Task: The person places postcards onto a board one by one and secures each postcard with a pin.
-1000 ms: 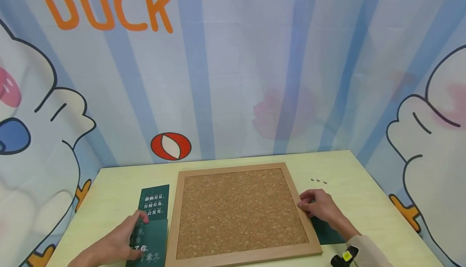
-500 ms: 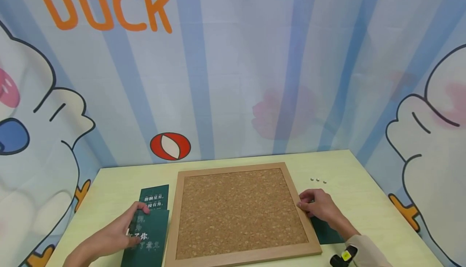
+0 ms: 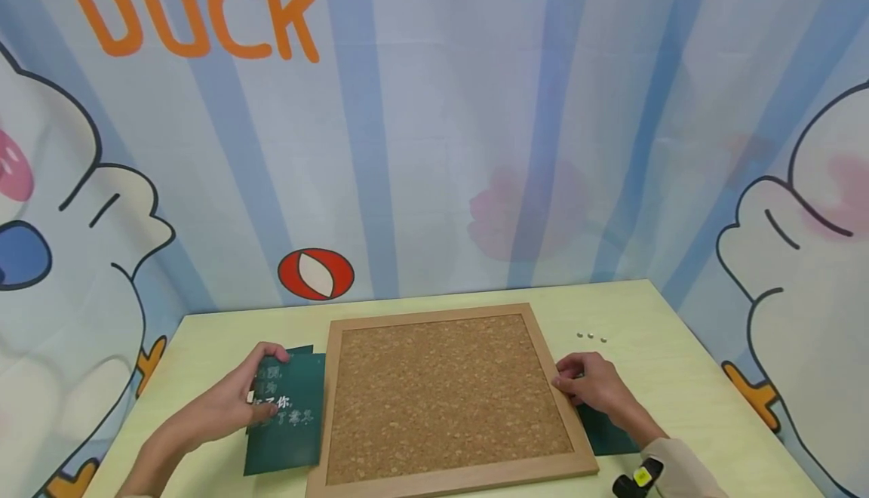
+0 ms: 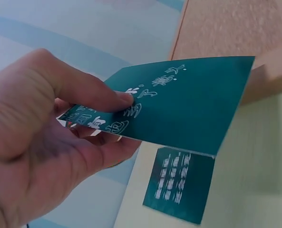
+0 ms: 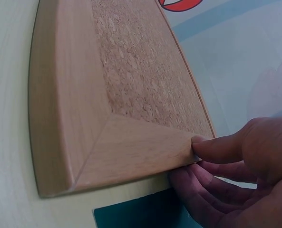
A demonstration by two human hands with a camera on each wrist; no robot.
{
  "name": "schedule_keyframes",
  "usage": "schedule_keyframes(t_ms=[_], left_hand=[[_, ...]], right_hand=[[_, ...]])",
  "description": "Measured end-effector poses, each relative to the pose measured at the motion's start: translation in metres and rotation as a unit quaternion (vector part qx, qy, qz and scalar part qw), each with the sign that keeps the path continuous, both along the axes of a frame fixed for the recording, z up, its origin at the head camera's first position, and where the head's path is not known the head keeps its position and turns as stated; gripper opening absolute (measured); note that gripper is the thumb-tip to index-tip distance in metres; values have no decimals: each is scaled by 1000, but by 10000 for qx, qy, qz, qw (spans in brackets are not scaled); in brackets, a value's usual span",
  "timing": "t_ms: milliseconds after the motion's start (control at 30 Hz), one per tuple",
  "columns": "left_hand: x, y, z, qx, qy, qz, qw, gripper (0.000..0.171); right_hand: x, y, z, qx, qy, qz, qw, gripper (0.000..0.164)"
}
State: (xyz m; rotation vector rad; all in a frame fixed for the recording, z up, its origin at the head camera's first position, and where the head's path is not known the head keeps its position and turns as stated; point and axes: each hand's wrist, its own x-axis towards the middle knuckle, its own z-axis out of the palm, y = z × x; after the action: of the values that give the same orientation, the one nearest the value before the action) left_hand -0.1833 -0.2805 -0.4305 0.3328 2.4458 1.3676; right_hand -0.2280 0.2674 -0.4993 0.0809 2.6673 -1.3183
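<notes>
My left hand point(image 3: 227, 396) pinches a dark green card point(image 3: 299, 396) printed with white characters, thumb on its face and fingers beneath. In the left wrist view the card point(image 4: 188, 104) is held up off the table at a slant. A second green card point(image 4: 179, 183) lies on the table below it, mostly covered in the head view. My right hand point(image 3: 597, 385) touches the right side of a wood-framed cork board point(image 3: 448, 392). In the right wrist view its thumb point(image 5: 217, 148) presses on the wooden frame point(image 5: 131, 147), with the other fingers curled at the outer edge.
Another green card point(image 3: 607, 434) lies on the table under my right wrist, beside the board. Several small silvery pins point(image 3: 591, 336) sit at the back right of the pale table point(image 3: 679, 377). A printed striped curtain point(image 3: 434, 143) stands behind.
My left hand has lifted the top green card, moving it away from me and towards the board's left edge. The right hand stays in place on the frame.
</notes>
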Motion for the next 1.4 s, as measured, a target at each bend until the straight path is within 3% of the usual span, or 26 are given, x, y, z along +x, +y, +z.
schedule_keyframes(t_ms=[233, 633, 833, 1000, 1133, 1400], left_hand=[[-16, 24, -2, 217, -10, 224, 9995, 69], [-49, 66, -17, 434, 316, -73, 9985, 63], [-61, 87, -25, 340, 309, -36, 9989, 62], [-70, 97, -33, 113, 386, 127, 9991, 59], [-74, 102, -38, -292, 686, 252, 9969, 59], [-77, 104, -44, -1412, 1232, 132, 9822, 50]], right_hand=[[0, 0, -3, -34, -56, -17, 10000, 17], [1, -4, -1, 95, 51, -57, 9999, 19], [1, -6, -1, 247, 169, -50, 9995, 19], [1, -5, -3, 347, 213, -71, 9991, 20], [1, -4, -3, 353, 231, -67, 9991, 21], [2, -2, -2, 346, 257, -67, 9990, 21]])
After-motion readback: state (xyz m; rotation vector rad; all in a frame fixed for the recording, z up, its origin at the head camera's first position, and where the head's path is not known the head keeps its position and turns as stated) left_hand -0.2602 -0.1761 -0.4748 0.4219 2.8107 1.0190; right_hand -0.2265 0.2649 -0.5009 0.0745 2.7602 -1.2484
